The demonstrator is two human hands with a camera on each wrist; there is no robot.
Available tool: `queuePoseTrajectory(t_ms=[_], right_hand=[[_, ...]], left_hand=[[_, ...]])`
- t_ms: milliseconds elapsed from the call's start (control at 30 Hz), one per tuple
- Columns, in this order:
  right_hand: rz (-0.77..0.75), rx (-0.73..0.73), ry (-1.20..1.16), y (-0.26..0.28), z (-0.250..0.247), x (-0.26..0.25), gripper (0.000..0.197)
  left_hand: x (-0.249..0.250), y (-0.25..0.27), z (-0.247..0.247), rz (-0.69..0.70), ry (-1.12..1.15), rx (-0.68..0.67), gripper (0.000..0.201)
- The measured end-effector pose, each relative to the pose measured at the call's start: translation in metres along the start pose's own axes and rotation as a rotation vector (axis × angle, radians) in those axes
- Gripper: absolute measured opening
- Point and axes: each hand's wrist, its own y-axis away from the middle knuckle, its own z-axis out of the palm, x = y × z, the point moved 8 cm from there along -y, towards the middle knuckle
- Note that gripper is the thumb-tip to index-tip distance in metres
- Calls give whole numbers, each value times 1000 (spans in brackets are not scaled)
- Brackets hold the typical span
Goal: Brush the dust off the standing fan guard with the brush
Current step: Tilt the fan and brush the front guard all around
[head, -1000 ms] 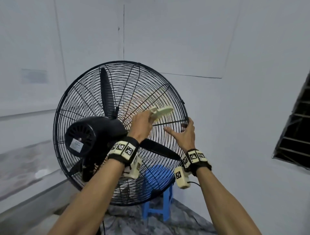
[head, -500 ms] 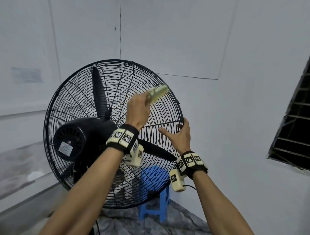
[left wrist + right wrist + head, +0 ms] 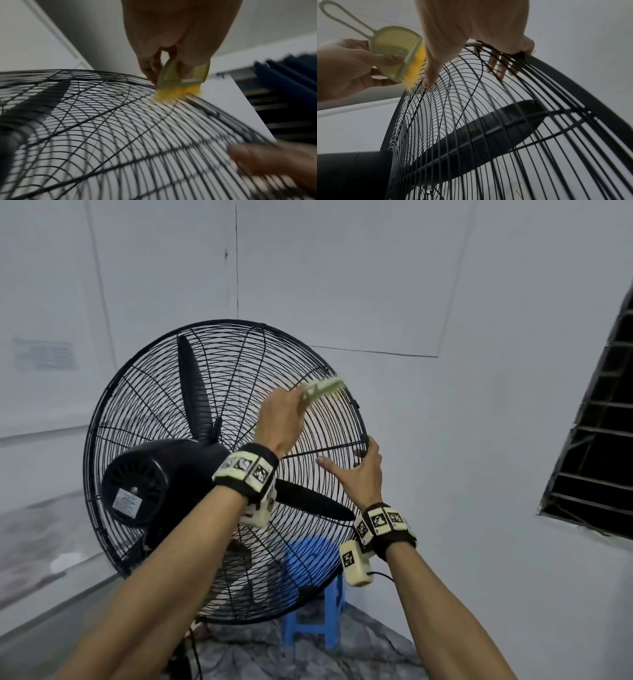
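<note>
Brush [image 3: 322, 390]: pale green body, loop handle, yellow bristles [image 3: 416, 63]; you grip it in your left hand [image 3: 279, 419], fingers curled round the body, bristles touching the guard wires just right of centre in the head view. Fan guard [image 3: 144, 392]: black wire cage, centre of the frame, three dark blades [image 3: 193, 385] behind it, motor housing [image 3: 137, 481] at lower left. Right hand [image 3: 364, 470]: you hold the guard's right rim, fingers [image 3: 496, 65] hooked through the wires, thumb lying along them. Blue stool [image 3: 315, 621]: on the floor behind the fan, lower centre. Barred window [image 3: 596, 457]: right edge.
</note>
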Motion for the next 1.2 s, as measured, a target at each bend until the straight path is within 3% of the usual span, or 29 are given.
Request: queuePoseTrajectory(t_ms=[67, 133, 233, 300, 400, 600, 800, 867, 1000, 1067, 1200], right_hand=[[14, 4, 8, -2, -4, 3, 131], [9, -6, 10, -1, -5, 4, 127], [-8, 1, 9, 2, -3, -1, 128], [-5, 5, 5, 4, 0, -2, 131], [15, 15, 3, 3, -2, 1, 133], [12, 13, 5, 0, -2, 5, 133], [12, 6, -2, 3, -1, 0, 132], [26, 10, 10, 2, -3, 2, 133], [33, 11, 10, 1, -1, 3, 126], [27, 10, 8, 2, 0, 0, 130], [21, 15, -9, 7, -3, -5, 132]], left_hand=[[24, 28, 29, 113, -7, -201, 31], [39, 44, 39, 173, 0, -312, 33], [41, 13, 10, 173, -26, -148, 37], [22, -14, -16, 79, -74, 6, 41], [6, -27, -20, -14, -104, 28, 47], [56, 18, 27, 218, -8, -401, 35], [41, -41, -25, 121, -176, -80, 45], [44, -30, -10, 157, -183, -165, 46], [74, 26, 39, 319, -189, -483, 29], [78, 14, 33, 298, -149, -453, 29], [72, -50, -18, 230, -91, -170, 31]])
